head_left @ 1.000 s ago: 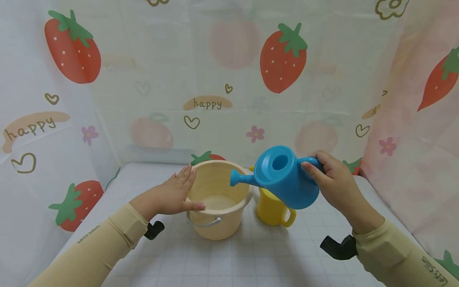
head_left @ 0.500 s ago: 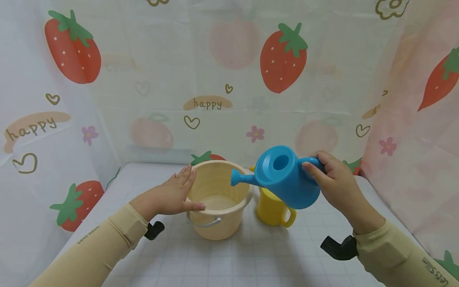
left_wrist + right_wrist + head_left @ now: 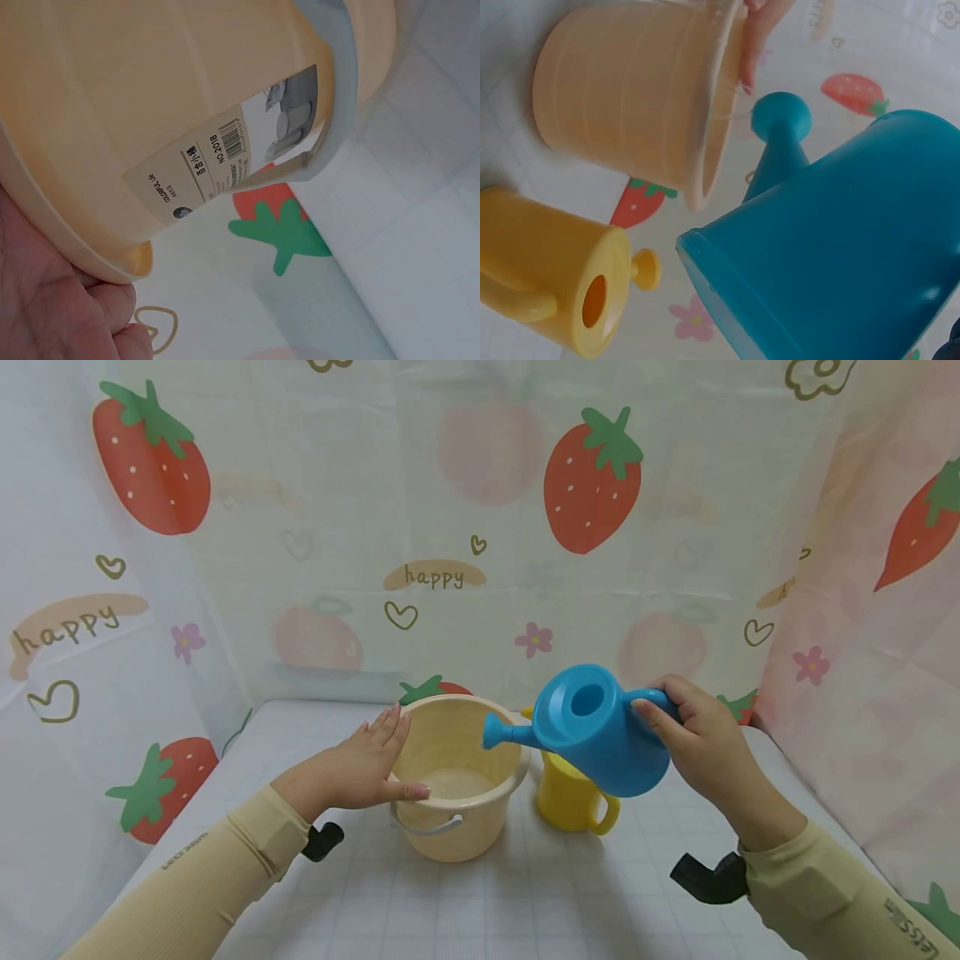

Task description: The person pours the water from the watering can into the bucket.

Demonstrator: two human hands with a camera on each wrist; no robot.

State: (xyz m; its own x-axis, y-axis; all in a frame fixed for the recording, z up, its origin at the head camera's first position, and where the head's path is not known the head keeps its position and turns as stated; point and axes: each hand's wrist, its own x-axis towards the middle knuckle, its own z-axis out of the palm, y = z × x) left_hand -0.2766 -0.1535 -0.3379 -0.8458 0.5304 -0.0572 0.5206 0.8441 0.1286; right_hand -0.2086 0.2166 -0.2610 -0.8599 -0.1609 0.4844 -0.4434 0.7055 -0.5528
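In the head view my left hand [image 3: 356,768] rests on the rim of a cream plastic bucket [image 3: 457,835], fingers straight, thumb along the near side. The left wrist view shows the bucket's label [image 3: 217,154] and grey handle [image 3: 341,112]. My right hand [image 3: 701,739] grips the handle of a blue watering can [image 3: 600,735], which is tilted left with its spout [image 3: 495,732] over the bucket's mouth. Faint thin streaks run from the spout towards the bucket in the right wrist view. Behind the blue can, a yellow watering can [image 3: 566,802] stands upright, partly hidden.
A white table with a faint grid [image 3: 420,910] bears the bucket and the yellow can, which stand close together. Behind and at both sides hangs a curtain [image 3: 337,460] printed with strawberries.
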